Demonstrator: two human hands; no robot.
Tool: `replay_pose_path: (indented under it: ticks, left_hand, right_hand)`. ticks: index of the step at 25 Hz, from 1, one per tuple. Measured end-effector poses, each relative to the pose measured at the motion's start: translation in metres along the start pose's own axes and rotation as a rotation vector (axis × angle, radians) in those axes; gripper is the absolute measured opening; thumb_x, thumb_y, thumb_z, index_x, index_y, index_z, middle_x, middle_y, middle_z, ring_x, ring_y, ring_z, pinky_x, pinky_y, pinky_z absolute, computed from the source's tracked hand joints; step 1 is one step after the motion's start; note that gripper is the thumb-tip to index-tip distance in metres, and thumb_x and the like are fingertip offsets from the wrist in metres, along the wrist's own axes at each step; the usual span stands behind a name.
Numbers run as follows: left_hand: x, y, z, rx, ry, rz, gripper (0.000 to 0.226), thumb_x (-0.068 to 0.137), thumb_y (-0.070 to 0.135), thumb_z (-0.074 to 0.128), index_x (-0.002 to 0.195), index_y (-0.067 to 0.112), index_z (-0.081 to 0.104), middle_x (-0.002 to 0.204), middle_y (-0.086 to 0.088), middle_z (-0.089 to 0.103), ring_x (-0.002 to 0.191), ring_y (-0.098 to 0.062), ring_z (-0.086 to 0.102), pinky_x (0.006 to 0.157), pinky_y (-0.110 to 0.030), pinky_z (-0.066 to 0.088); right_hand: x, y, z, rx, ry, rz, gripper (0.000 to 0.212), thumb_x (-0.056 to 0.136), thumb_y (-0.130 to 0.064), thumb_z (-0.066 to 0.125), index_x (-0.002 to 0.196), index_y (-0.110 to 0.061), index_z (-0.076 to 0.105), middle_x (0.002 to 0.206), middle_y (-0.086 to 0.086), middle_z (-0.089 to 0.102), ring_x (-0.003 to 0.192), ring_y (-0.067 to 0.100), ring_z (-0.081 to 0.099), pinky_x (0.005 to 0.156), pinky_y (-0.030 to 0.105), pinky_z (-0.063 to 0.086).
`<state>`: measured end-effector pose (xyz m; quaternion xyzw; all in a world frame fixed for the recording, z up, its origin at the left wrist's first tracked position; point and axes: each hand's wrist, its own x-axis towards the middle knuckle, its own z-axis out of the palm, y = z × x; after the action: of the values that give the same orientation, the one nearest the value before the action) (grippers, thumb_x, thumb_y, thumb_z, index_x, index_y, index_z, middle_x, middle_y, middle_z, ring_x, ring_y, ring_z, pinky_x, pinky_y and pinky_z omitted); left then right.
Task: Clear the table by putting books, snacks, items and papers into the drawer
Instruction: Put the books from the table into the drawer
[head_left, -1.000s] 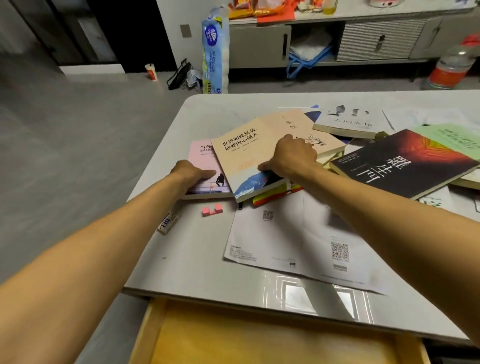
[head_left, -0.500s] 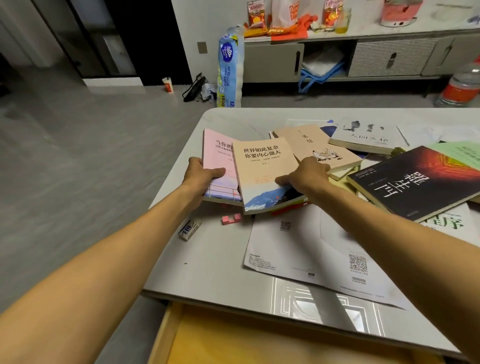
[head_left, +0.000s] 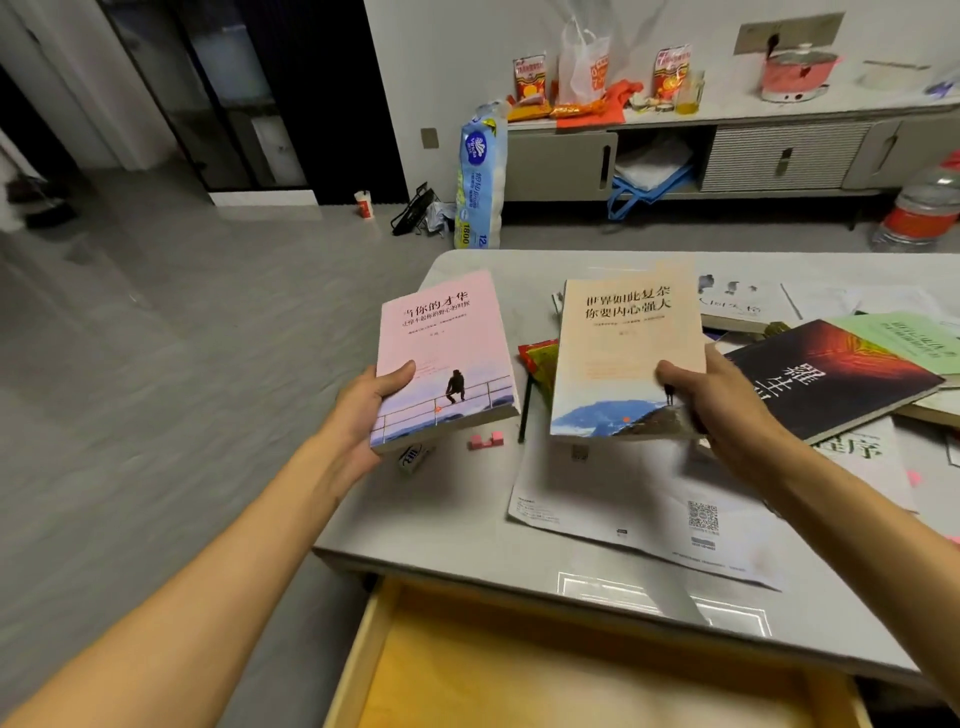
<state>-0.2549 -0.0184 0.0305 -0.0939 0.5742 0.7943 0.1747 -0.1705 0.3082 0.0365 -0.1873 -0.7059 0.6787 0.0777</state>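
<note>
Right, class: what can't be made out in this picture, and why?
Head view: open wooden drawer, near end cut off by the bottom edge.
Head view: left hand, fingers hidden under the pink paperback book.
Head view: black-and-red book, title partly covered by the right hand.
Head view: small white packet, label blurred, partly under that book.

Head-worn view, forward-down over table (head_left: 467, 551)
</note>
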Motion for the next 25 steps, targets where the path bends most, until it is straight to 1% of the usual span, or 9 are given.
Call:
replay_pose_path:
  ticks: [3, 6, 8, 12, 15, 17, 19, 22, 25]
  left_hand:
    - [-0.032, -0.011, 0.022, 0.016, -0.084, -0.055, 0.037, 0.094, 0.016, 0.057, 0.13, 0.01, 0.055, 0.116, -0.013, 0.071, 0.082, -0.026, 0.074, 0.06, -0.034, 0.06]
    - [-0.057, -0.037, 0.054, 0.163, -0.052, -0.068, 0.039, 0.094, 0.022, 0.06, 0.131, 0.013, 0.053, 0.116, -0.009, 0.072, 0.1, -0.029, 0.071, 0.082, -0.041, 0.057]
    - [-0.067, -0.048, 0.071, 0.19, -0.02, -0.08, 0.037, 0.095, 0.024, 0.06, 0.13, 0.014, 0.051, 0.115, -0.007, 0.072, 0.101, -0.029, 0.07, 0.086, -0.044, 0.056]
    - [-0.074, -0.061, 0.095, 0.079, -0.065, -0.132, 0.04, 0.094, 0.019, 0.063, 0.13, 0.016, 0.047, 0.118, -0.009, 0.071, 0.104, -0.029, 0.07, 0.088, -0.048, 0.057]
    - [-0.073, -0.075, 0.105, 0.128, -0.101, -0.047, 0.049, 0.093, 0.018, 0.063, 0.138, 0.022, 0.046, 0.124, -0.003, 0.069, 0.111, -0.026, 0.067, 0.095, -0.047, 0.054]
    - [-0.072, -0.081, 0.105, 0.166, -0.151, 0.0, 0.052, 0.092, 0.02, 0.064, 0.14, 0.029, 0.047, 0.13, 0.001, 0.065, 0.117, -0.024, 0.064, 0.102, -0.049, 0.048]
    - [-0.072, -0.088, 0.104, 0.199, -0.205, 0.046, 0.049, 0.091, 0.022, 0.066, 0.134, 0.039, 0.051, 0.137, 0.004, 0.06, 0.123, -0.025, 0.06, 0.106, -0.053, 0.044]
    - [-0.081, -0.093, 0.107, 0.188, -0.129, 0.074, 0.035, 0.096, 0.019, 0.059, 0.121, 0.043, 0.055, 0.128, 0.004, 0.067, 0.116, -0.026, 0.065, 0.101, -0.053, 0.048]
    - [-0.091, -0.094, 0.104, 0.228, -0.094, 0.12, 0.04, 0.098, 0.018, 0.054, 0.135, 0.033, 0.05, 0.126, 0.003, 0.068, 0.113, -0.024, 0.066, 0.1, -0.052, 0.049]
  right_hand:
    - [-0.035, 0.006, 0.003, -0.023, -0.071, 0.013, 0.026, 0.099, -0.013, 0.052, 0.125, -0.013, 0.056, 0.115, 0.001, 0.07, 0.102, 0.015, 0.066, 0.083, 0.029, 0.05]
    - [-0.061, 0.011, 0.009, -0.005, -0.121, 0.025, 0.024, 0.103, -0.024, 0.047, 0.122, -0.015, 0.057, 0.113, 0.005, 0.072, 0.103, 0.023, 0.069, 0.09, 0.039, 0.054]
    - [-0.071, 0.012, 0.006, 0.02, -0.124, 0.027, 0.028, 0.103, -0.031, 0.045, 0.126, -0.017, 0.056, 0.114, 0.005, 0.072, 0.106, 0.026, 0.068, 0.093, 0.043, 0.054]
    - [-0.094, 0.012, 0.0, 0.026, -0.163, 0.009, 0.037, 0.106, -0.036, 0.035, 0.133, -0.017, 0.051, 0.12, -0.007, 0.066, 0.11, 0.007, 0.061, 0.081, 0.02, 0.047]
    - [-0.101, 0.01, -0.003, -0.001, -0.205, 0.014, 0.035, 0.105, -0.044, 0.027, 0.128, -0.029, 0.05, 0.116, -0.025, 0.061, 0.109, -0.004, 0.056, 0.086, 0.019, 0.04]
    - [-0.102, 0.005, -0.007, 0.021, -0.276, 0.068, 0.036, 0.103, -0.05, 0.026, 0.129, -0.039, 0.047, 0.11, -0.033, 0.057, 0.098, -0.007, 0.057, 0.089, 0.021, 0.038]
    - [-0.099, 0.003, -0.009, 0.043, -0.362, 0.109, 0.032, 0.101, -0.047, 0.041, 0.122, -0.03, 0.056, 0.112, -0.02, 0.069, 0.092, 0.0, 0.069, 0.085, 0.023, 0.05]
    - [-0.099, 0.01, -0.001, 0.007, -0.325, 0.116, 0.024, 0.099, -0.028, 0.055, 0.12, -0.018, 0.055, 0.113, 0.002, 0.074, 0.089, 0.015, 0.075, 0.084, 0.033, 0.058]
    - [-0.106, 0.028, 0.012, -0.013, -0.249, 0.124, 0.032, 0.097, -0.035, 0.056, 0.123, -0.015, 0.054, 0.109, 0.002, 0.075, 0.09, 0.02, 0.075, 0.089, 0.045, 0.058]
